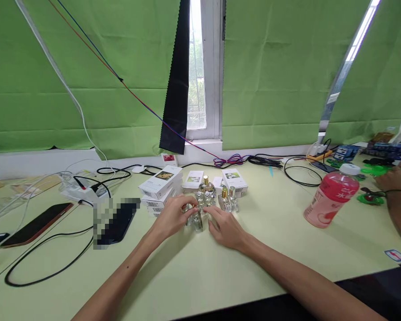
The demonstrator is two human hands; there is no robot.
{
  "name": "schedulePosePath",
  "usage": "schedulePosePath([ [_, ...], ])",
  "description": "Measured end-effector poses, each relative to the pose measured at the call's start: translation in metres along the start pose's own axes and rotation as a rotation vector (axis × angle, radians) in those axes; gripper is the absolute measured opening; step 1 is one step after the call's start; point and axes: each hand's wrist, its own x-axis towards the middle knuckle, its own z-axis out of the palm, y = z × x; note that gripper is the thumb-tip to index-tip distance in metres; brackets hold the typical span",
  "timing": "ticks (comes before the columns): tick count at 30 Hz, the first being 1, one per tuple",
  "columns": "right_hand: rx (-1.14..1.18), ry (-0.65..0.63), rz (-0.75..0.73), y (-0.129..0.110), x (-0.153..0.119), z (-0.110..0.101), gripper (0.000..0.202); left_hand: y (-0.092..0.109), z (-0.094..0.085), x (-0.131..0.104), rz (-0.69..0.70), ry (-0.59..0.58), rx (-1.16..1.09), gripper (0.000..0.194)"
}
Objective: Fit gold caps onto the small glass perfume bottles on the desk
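In the room we see bright green blinds (277,76) beside a narrow window, and below them a long pale yellow-green table (270,263). On the table, the small clear glass bottles with silvery tops (197,221) stand close together in the middle, between our two hands. Our left hand (173,216) is bent over them, its thumb and index finger brought near each other in a narrow pinch at the bottles; we cannot tell if one is firmly held. Our right hand (227,228) points its index finger to the same group, the fingertip at its right edge, while the thumb stands apart, lower. Both bare forearms come from the bottom and lean inward, with the palms turned down. Just right of the group stand a clear glass bottle with a gold cap (224,200) and its neighbour. To the left of the bottles, we find the stacked white cardboard boxes (161,183).
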Motion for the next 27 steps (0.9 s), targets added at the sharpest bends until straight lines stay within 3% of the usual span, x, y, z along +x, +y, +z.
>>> schedulePosePath([
  [6, -0.124, 0.344, 0.040, 0.005, -0.001, 0.002, 0.014, 0.008, 0.007, -0.004, -0.040, -0.001, 0.037, 0.016],
  [11, -0.277, 0.620, 0.097, 0.011, -0.002, -0.007, 0.009, 0.023, 0.011, -0.006, -0.038, 0.011, 0.003, 0.009],
  [13, -0.322, 0.666, 0.149, 0.013, -0.003, -0.011, 0.009, 0.027, 0.014, -0.006, -0.037, 0.016, -0.024, 0.008],
  [16, -0.341, 0.672, 0.302, 0.017, -0.003, -0.014, 0.008, 0.030, 0.019, -0.006, -0.034, 0.029, -0.051, 0.005],
  [19, -0.274, 0.581, 0.435, 0.020, -0.003, -0.013, 0.012, 0.032, 0.027, -0.004, -0.012, 0.050, -0.083, 0.002],
  [27, -0.008, 0.420, 0.395, 0.027, 0.001, -0.011, 0.008, 0.042, 0.046, 0.009, 0.042, 0.088, -0.127, 0.004],
])
